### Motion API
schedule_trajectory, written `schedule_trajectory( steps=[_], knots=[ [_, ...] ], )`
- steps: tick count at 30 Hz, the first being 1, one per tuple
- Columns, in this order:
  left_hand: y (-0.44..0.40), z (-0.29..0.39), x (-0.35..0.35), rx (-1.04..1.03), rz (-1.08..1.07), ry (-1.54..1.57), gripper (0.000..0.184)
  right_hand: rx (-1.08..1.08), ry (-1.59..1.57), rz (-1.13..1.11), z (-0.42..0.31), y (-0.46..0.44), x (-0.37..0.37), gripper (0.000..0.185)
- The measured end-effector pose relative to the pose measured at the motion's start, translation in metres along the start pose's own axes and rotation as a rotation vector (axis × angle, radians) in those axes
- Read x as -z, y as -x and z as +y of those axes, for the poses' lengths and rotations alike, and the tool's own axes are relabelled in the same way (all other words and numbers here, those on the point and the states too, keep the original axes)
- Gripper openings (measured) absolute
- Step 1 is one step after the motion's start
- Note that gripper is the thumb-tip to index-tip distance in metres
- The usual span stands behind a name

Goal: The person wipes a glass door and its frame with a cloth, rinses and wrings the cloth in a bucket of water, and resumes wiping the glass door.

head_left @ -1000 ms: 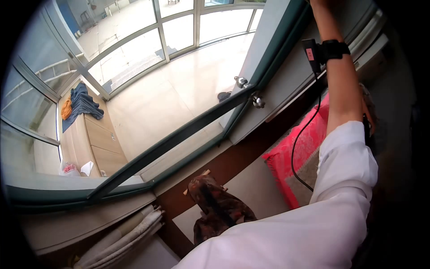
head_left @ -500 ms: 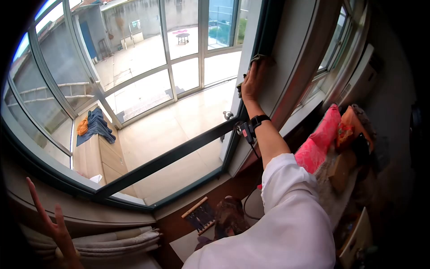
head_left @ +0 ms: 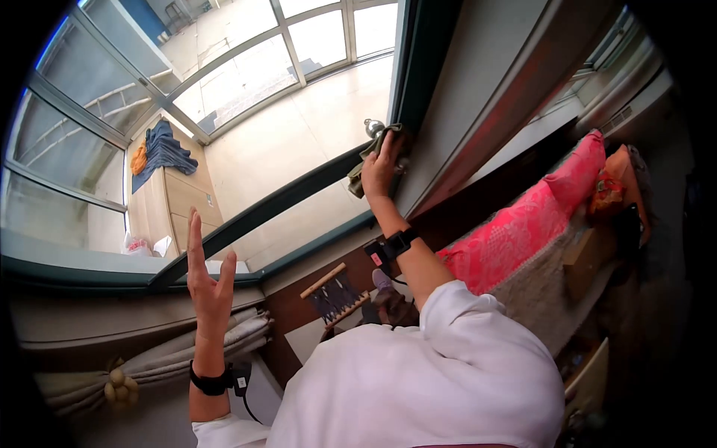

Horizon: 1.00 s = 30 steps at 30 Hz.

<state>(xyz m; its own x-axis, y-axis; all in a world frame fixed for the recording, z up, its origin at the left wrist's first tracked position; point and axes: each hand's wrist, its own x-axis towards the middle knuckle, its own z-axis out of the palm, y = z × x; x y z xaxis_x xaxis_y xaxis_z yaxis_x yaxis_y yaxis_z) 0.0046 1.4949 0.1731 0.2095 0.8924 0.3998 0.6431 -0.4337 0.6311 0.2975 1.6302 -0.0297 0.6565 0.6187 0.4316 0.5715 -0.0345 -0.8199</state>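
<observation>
My right hand (head_left: 379, 178) presses an olive-green cloth (head_left: 357, 181) against the dark green door frame, where the crossbar (head_left: 280, 196) meets the upright. The fingers lie over the cloth and partly hide it. Just above them is a round silver door knob (head_left: 373, 128). My left hand (head_left: 210, 290) is raised in the air at the left, thumb and fingers apart, holding nothing. In the view it overlaps the lower window frame; I cannot tell whether it touches it.
Beyond the glass, a wooden cabinet (head_left: 175, 196) carries a blue cloth (head_left: 166, 153) and an orange one. Below the frame a tied curtain (head_left: 160, 358) hangs at the left. A small wooden-barred rack (head_left: 334, 297) is low down. Pink fabric (head_left: 515, 231) covers furniture at the right.
My right hand has moved down the door frame with the cloth to beside the knob. My left hand has risen and come inward from the left edge. The view has tilted down.
</observation>
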Motion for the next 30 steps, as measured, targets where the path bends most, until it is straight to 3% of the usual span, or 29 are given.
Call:
schedule_trajectory(
  steps=[2,4,5,6,8,9,10,12,15,18,21,28,30],
  knots=[
    [-0.015,0.011,-0.034,-0.011,-0.082,0.075,0.065,-0.065,-0.013,-0.075,-0.006,-0.009,0.024,0.060],
    [-0.020,0.011,-0.067,0.045,-0.182,0.188,0.065,-0.570,-0.634,-0.312,-0.025,-0.021,0.070,0.058],
    [-0.017,0.004,-0.085,0.075,-0.233,0.241,0.064,-0.497,-0.889,-0.264,-0.024,-0.015,0.077,0.057],
    [-0.012,-0.001,-0.101,0.196,-0.289,0.320,0.062,-0.509,-0.886,-0.266,-0.026,-0.004,0.084,0.057],
    [0.007,-0.030,-0.142,0.518,-0.354,0.745,0.063,-0.618,-1.132,-0.559,-0.034,0.024,0.098,0.053],
    [0.009,-0.027,-0.144,0.774,-0.437,0.806,0.062,-0.750,-1.256,-0.653,-0.042,0.036,0.104,0.051],
    [0.014,-0.033,-0.149,0.771,-0.439,0.803,0.062,-0.880,-1.381,-0.747,-0.050,0.048,0.107,0.049],
    [0.025,-0.044,-0.153,0.942,-0.552,1.452,0.060,-0.921,-1.402,-0.744,-0.051,0.078,0.088,0.046],
    [0.037,-0.041,-0.132,0.790,-0.346,1.403,0.051,-0.986,-1.423,-0.807,-0.075,0.112,0.080,0.038],
    [0.045,-0.067,-0.110,0.838,-0.079,1.228,0.037,-0.961,-1.325,-0.840,-0.097,0.130,0.067,0.026],
    [0.042,-0.075,-0.082,0.822,0.067,1.205,0.029,-0.965,-1.292,-0.839,-0.100,0.143,0.046,0.026],
    [0.041,-0.077,-0.068,0.744,0.152,1.130,0.027,-0.893,-1.272,-0.989,-0.111,0.136,0.041,0.035],
    [0.033,-0.075,-0.071,0.766,0.229,1.011,0.026,-0.603,-0.956,-0.697,-0.123,0.129,0.045,0.033]
  ],
)
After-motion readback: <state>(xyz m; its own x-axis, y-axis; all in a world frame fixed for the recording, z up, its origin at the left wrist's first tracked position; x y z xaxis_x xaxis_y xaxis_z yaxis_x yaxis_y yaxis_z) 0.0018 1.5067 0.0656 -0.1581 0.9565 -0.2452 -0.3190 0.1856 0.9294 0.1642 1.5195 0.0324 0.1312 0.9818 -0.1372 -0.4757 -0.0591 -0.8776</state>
